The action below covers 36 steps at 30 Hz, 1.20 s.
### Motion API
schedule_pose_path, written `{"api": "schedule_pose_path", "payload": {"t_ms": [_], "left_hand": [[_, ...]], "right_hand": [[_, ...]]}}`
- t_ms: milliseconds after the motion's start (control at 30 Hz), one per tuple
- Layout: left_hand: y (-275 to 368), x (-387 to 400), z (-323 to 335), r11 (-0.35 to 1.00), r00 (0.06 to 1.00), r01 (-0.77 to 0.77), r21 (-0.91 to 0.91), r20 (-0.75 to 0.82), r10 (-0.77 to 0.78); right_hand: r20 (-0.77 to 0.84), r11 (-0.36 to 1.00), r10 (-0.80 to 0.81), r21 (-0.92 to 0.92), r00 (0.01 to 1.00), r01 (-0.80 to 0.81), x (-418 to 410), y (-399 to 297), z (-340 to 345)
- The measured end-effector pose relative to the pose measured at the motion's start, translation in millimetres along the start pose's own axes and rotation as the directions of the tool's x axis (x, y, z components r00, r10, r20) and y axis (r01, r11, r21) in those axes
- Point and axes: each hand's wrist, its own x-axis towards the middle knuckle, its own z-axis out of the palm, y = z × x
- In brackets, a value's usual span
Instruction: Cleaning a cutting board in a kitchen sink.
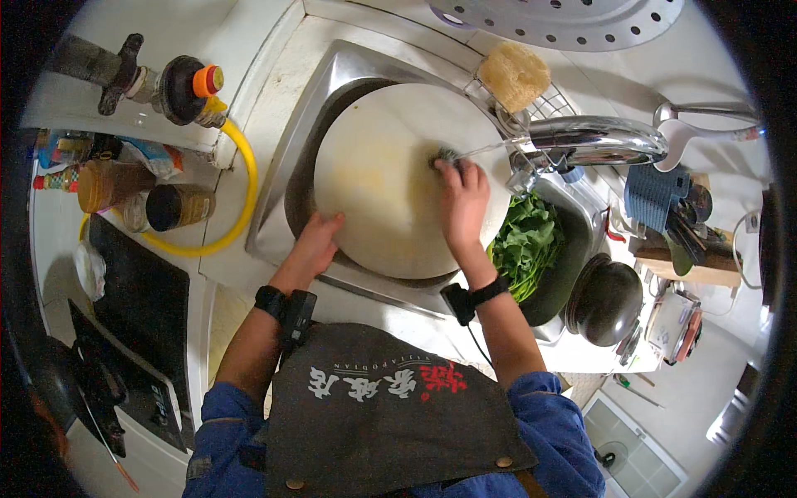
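A large round pale cutting board [386,180] lies over the left basin of the stainless-steel sink [268,218], with yellowish stains on its face. My left hand [317,243] grips the board's near left edge, the thumb on top. In my right hand [464,199] a steel-wool scourer [443,157] is pressed on the board right of its middle. From the chrome faucet [591,140] a thin stream of water runs towards the scourer. Leafy greens [529,243] lie in the right basin, close to my right wrist.
A yellow loofah sponge [515,75] rests on a wire rack behind the sink. A dark round pot [607,299] stands at the right. On the left are a yellow gas hose [252,180], jars [180,206] and a black stove top [143,286]. A perforated metal steamer [560,25] is overhead.
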Motion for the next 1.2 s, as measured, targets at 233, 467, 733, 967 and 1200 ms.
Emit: {"api": "schedule_pose_path", "payload": {"t_ms": [233, 467, 733, 967, 1200], "left_hand": [[3, -1, 11, 0.998, 0.999, 0.028, -0.063, -0.031, -0.03], [2, -2, 10, 0.996, 0.985, 0.081, -0.048, -0.152, -0.087], [-4, 1, 3, 0.996, 0.98, 0.095, 0.002, -0.175, -0.093], [-18, 11, -12, 0.999, 0.991, 0.023, -0.036, -0.131, -0.028], [-11, 9, 4, 0.999, 0.988, 0.052, 0.008, -0.148, -0.05]], "right_hand": [[0.118, 0.928, -0.321, 0.237, 0.94, 0.288, -1, -51, 23], [-0.028, 0.981, -0.187, -0.049, 0.982, 0.186, 51, -31, 27], [0.103, 0.986, -0.168, -0.002, 0.98, 0.169, -3, -48, 27], [0.104, 0.986, -0.153, -0.044, 0.983, 0.158, 48, -59, 41], [-0.041, 0.996, 0.009, -0.089, 0.999, -0.013, 76, -61, 61]]}}
